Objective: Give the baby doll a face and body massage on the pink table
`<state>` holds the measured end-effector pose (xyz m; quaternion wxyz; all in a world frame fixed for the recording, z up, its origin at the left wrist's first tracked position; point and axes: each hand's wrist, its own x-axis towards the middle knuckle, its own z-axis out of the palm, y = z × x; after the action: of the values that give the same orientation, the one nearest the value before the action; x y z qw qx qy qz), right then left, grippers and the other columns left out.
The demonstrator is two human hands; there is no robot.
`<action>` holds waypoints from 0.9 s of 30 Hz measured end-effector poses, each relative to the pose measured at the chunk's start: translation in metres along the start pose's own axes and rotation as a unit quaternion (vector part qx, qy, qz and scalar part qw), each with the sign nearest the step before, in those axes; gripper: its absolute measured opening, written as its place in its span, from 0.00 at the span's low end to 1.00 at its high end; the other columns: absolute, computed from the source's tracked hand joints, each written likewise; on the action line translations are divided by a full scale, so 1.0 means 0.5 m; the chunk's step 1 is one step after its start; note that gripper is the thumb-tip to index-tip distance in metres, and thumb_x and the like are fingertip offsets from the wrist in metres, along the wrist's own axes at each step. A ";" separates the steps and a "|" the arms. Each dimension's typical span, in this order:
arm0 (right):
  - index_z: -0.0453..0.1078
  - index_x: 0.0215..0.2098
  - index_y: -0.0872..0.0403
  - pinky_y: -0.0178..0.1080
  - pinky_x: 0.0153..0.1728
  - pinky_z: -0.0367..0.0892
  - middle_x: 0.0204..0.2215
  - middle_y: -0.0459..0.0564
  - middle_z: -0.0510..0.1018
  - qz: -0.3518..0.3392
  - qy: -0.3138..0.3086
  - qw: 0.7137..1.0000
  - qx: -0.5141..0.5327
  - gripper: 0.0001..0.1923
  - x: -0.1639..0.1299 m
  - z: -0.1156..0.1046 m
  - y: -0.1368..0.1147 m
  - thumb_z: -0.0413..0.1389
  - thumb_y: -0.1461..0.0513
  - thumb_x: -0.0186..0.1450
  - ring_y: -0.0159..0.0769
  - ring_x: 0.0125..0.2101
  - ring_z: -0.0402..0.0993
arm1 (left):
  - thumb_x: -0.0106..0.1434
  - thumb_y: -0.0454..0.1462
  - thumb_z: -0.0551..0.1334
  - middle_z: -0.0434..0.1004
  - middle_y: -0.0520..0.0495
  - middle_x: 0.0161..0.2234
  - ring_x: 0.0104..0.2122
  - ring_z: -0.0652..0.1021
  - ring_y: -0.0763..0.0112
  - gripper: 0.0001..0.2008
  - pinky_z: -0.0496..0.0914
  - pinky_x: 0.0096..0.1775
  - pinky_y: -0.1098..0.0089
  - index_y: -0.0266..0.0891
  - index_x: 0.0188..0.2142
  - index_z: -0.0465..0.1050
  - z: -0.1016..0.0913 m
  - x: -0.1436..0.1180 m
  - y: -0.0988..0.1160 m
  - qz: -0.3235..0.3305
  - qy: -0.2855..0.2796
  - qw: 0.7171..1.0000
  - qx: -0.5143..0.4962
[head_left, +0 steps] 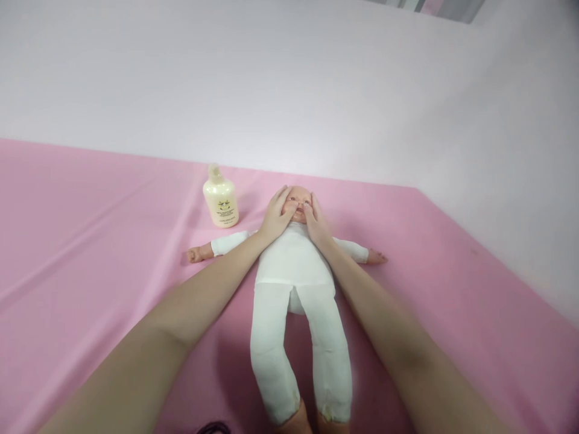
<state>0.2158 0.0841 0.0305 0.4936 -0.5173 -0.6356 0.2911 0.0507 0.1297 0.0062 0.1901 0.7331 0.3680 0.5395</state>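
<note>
A baby doll [296, 259] with a white cloth body lies on its back, its head away from me and its arms spread wide. My left hand [274, 216] lies along the left side of the doll's head, fingers stretched out, with the thumb on the cheek near the mouth. On the opposite side, my right hand [318, 220] rests the same way, its thumb beside the mouth. Both hands are open against the head, and parts of their fingers are hidden from view. The doll's feet are cut off by the lower picture edge.
A pale yellow pump bottle [221, 199] with dark print stands left of the doll's head, beyond its outstretched arm. Pink cloth [113, 241] with creases covers the table. Behind it is a white surface [271, 90]. A dark cord-like thing [215, 428] shows at the bottom edge.
</note>
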 end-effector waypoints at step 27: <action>0.45 0.78 0.49 0.50 0.76 0.43 0.77 0.48 0.49 -0.005 0.008 1.000 -0.005 0.48 0.006 0.003 0.012 0.45 0.34 0.70 0.43 0.76 0.46 | 0.74 0.52 0.55 0.61 0.38 0.72 0.72 0.63 0.58 0.30 0.55 0.73 0.52 0.42 0.69 0.62 -0.002 -0.002 0.008 0.007 0.006 1.000 -0.003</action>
<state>0.2168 0.0892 0.0258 0.4974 -0.5188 -0.6360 0.2811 0.0509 0.1264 0.0087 0.1864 0.7316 0.3626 0.5464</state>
